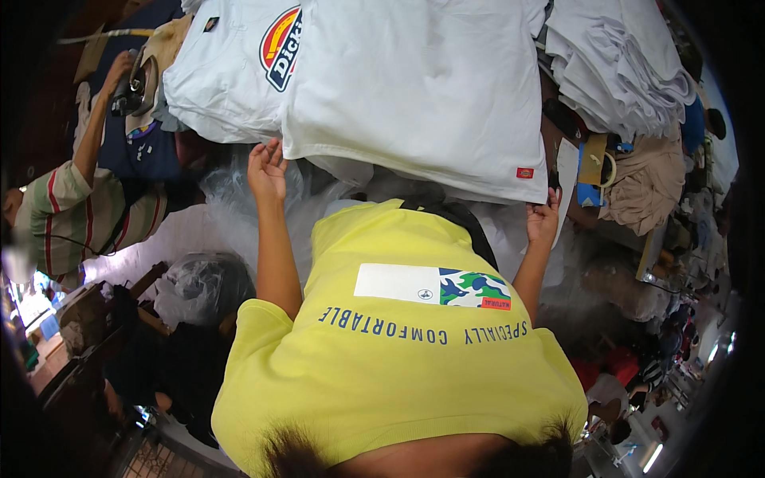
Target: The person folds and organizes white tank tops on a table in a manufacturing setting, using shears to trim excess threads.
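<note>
A folded white shirt (414,88) with a small red tag at its lower right corner lies flat on the work surface in front of me. My left hand (267,169) is raised at the shirt's lower left corner, fingers apart, holding nothing. My right hand (543,219) reaches the lower right corner just below the red tag, fingertips at the hem. Whether it grips the cloth is unclear. My own yellow shirt (398,350) fills the lower middle of the view.
A second white shirt (227,76) with a round coloured logo lies to the left. Stacked white garments (621,64), a beige garment (649,187) and a tape roll (610,169) sit right. Clear plastic bags (227,199) lie left. Another person in a striped shirt (80,211) works far left.
</note>
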The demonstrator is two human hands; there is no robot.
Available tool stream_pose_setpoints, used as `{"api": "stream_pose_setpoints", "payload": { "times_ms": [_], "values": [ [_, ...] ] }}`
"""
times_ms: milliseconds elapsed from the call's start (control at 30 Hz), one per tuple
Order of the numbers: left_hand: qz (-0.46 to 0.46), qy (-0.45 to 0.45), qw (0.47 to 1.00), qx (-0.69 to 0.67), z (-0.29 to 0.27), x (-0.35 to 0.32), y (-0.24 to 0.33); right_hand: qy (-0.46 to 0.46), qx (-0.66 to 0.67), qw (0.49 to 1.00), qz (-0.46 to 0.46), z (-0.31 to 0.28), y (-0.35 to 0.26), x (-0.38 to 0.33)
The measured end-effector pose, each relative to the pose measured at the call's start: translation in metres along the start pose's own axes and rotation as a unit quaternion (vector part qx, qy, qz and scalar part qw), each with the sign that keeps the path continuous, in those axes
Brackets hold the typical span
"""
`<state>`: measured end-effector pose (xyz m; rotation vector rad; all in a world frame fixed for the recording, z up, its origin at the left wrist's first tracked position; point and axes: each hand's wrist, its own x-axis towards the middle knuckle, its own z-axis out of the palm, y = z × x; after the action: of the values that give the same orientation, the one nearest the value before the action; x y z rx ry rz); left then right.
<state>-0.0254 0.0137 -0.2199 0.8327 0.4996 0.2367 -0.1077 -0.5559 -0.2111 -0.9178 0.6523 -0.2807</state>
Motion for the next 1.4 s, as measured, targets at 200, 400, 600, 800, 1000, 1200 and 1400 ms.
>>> {"api": "stream_pose_setpoints", "payload": {
  "times_ms": [200,400,600,800,1000,1200,1400],
  "values": [
    [-0.013,-0.028,0.966,0.257,0.02,-0.01,0.01,0.008,-0.005,0.998,0.066,0.023,-0.022,-0.013],
    [-0.015,-0.031,0.985,0.17,-0.009,0.003,0.017,0.048,-0.092,0.994,0.015,0.011,-0.009,0.0],
    [-0.021,-0.044,0.988,0.147,-0.015,0.005,0.023,0.041,-0.068,0.997,0.012,0.008,-0.008,-0.004],
    [-0.018,-0.047,0.989,0.14,-0.013,0.003,0.028,0.047,-0.068,0.997,0.005,0.007,-0.006,-0.005],
    [-0.016,-0.065,0.985,0.159,-0.02,0.008,0.03,0.057,-0.076,0.995,0.007,-0.001,-0.003,-0.002],
    [-0.024,-0.071,0.982,0.174,-0.028,0.015,0.027,0.046,-0.071,0.996,0.014,0.0,-0.005,-0.008],
    [-0.021,-0.067,0.981,0.183,-0.031,0.018,0.025,0.051,-0.084,0.995,0.017,0.008,-0.006,-0.012]
  ]
}}
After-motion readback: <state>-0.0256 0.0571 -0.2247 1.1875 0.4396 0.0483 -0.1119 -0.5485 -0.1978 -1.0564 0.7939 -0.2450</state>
